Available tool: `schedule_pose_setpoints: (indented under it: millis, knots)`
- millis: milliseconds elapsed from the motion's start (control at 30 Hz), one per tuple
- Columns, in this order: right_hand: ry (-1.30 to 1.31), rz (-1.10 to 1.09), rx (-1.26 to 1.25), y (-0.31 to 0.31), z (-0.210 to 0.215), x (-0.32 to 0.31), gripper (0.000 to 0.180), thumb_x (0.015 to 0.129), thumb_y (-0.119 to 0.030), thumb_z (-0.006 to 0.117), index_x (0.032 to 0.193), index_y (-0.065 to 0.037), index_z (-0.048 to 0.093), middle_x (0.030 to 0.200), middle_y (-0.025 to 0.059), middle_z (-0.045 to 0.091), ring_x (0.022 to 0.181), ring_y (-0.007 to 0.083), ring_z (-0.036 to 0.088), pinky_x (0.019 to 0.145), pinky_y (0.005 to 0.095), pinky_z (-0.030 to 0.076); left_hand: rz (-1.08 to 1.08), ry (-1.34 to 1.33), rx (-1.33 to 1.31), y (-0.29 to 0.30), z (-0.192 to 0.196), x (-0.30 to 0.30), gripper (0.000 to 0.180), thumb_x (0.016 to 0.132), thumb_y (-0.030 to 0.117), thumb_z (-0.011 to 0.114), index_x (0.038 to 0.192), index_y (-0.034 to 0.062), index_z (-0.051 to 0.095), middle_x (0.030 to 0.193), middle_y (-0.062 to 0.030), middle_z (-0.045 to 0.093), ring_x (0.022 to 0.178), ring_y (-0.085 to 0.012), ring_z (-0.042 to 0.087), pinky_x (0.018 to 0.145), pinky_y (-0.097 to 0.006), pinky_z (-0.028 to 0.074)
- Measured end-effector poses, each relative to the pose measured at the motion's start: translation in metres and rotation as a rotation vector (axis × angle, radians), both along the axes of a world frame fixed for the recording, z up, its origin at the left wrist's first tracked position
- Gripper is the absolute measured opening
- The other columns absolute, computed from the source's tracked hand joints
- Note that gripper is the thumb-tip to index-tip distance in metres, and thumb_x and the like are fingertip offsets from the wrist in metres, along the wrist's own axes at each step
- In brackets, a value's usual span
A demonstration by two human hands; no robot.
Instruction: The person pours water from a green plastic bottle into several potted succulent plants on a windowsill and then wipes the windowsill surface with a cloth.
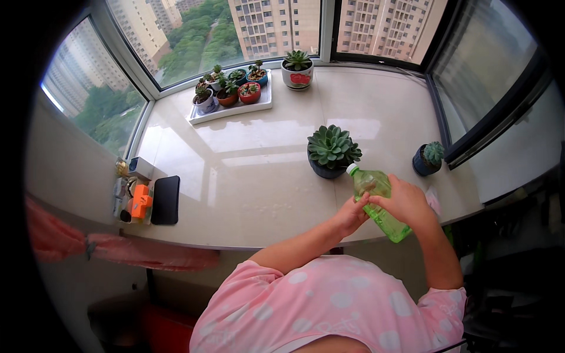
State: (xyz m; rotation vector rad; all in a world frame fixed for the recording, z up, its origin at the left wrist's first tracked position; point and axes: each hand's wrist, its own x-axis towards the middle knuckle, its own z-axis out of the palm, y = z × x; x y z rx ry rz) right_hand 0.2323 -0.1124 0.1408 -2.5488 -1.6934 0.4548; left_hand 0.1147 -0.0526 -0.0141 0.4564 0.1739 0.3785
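A clear green plastic bottle with a white cap is tilted over the front edge of the sill, its capped end pointing toward a large succulent in a dark pot. My right hand wraps round the bottle's right side. From the left, my left hand holds the same bottle, its thumb against the plastic and its other fingers partly hidden. The succulent's pot stands on the sill just beyond the cap.
A white tray with several small potted succulents and a white pot stand by the window. A small plant sits at the right near the open window frame. On the left lie a black phone and an orange object.
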Motion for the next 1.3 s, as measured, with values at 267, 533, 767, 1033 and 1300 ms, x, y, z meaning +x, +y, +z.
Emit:
schedule_pose_setpoints:
  millis: [267, 533, 767, 1033, 1300]
  knots:
    - [-0.086, -0.024, -0.092, -0.002, 0.005, -0.008, 0.067, 0.075, -0.056, 0.065, 0.106, 0.002, 0.052, 0.090, 0.0209, 0.065, 0.084, 0.0366, 0.065, 0.073, 0.0440, 0.051, -0.026, -0.011, -0.005, -0.006, -0.005, 0.000, 0.054, 0.091, 0.043, 0.056, 0.130, 0.0086, 0.041, 0.124, -0.0059, 0.054, 0.114, -0.0192, 0.053, 0.100, -0.038, 0.040]
    - [-0.120, -0.031, -0.060, -0.010, 0.001, -0.012, 0.067, 0.075, -0.057, 0.064, 0.105, 0.002, 0.051, 0.086, 0.0196, 0.065, 0.082, 0.0359, 0.065, 0.071, 0.0436, 0.052, -0.023, 0.034, 0.016, -0.009, -0.007, -0.003, 0.051, 0.092, 0.042, 0.055, 0.129, 0.0086, 0.042, 0.123, -0.0052, 0.054, 0.113, -0.0189, 0.053, 0.099, -0.037, 0.041]
    - [-0.110, -0.056, -0.078, -0.011, 0.004, -0.016, 0.065, 0.075, -0.053, 0.065, 0.108, 0.002, 0.053, 0.089, 0.0216, 0.065, 0.085, 0.0381, 0.064, 0.074, 0.0440, 0.050, -0.014, 0.041, 0.018, -0.011, -0.005, -0.005, 0.052, 0.092, 0.041, 0.055, 0.131, 0.0088, 0.040, 0.126, -0.0056, 0.052, 0.115, -0.0186, 0.052, 0.099, -0.037, 0.041]
    - [-0.158, -0.018, -0.036, -0.014, 0.001, -0.015, 0.067, 0.075, -0.057, 0.064, 0.103, 0.002, 0.052, 0.082, 0.0184, 0.065, 0.079, 0.0344, 0.066, 0.070, 0.0421, 0.052, -0.020, 0.021, 0.049, -0.011, 0.001, -0.007, 0.052, 0.093, 0.042, 0.053, 0.131, 0.0087, 0.040, 0.125, -0.0057, 0.053, 0.115, -0.0188, 0.052, 0.099, -0.037, 0.041]
    - [-0.182, -0.017, -0.005, -0.013, -0.002, -0.014, 0.067, 0.075, -0.057, 0.065, 0.104, 0.002, 0.053, 0.082, 0.0183, 0.066, 0.079, 0.0336, 0.066, 0.070, 0.0412, 0.052, -0.008, 0.031, 0.054, -0.009, -0.002, -0.006, 0.051, 0.093, 0.042, 0.054, 0.130, 0.0086, 0.041, 0.124, -0.0058, 0.054, 0.113, -0.0186, 0.054, 0.098, -0.037, 0.042]
